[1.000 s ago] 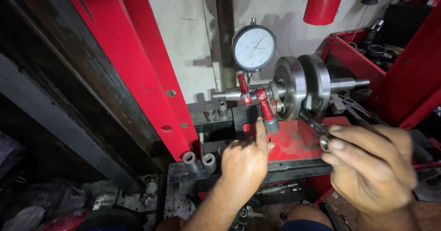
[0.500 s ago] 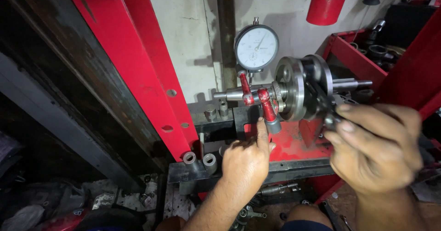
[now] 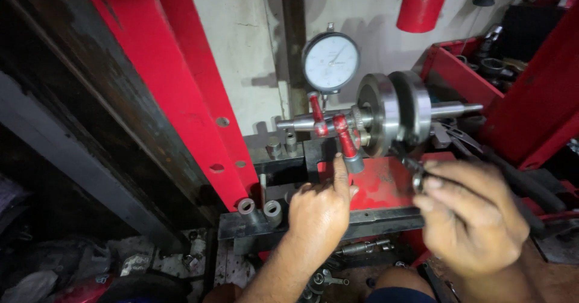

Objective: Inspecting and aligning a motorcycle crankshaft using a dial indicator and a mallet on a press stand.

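Note:
A steel crankshaft [image 3: 395, 113] with two round webs lies across a stand, its shaft ends pointing left and right. A round dial gauge [image 3: 330, 62] stands above its left shaft on a red-jointed arm [image 3: 344, 137]. My left hand [image 3: 319, 209] rests on the stand's base with the forefinger up against the lower red joint. My right hand [image 3: 467, 215] grips the dark connecting rod [image 3: 410, 164] that hangs below the webs, fingers closed on its lower end.
A red press frame [image 3: 181, 92] slants at the left, with a red cylinder [image 3: 423, 1] overhead. A red tray [image 3: 458, 68] of metal parts sits at the right. Steel sleeves [image 3: 256, 208] stand on the dark base. Loose parts litter the floor below.
My right hand moved up toward the webs with the connecting rod, then came back down and left. The webs have turned slightly. My left hand stays at the red joint.

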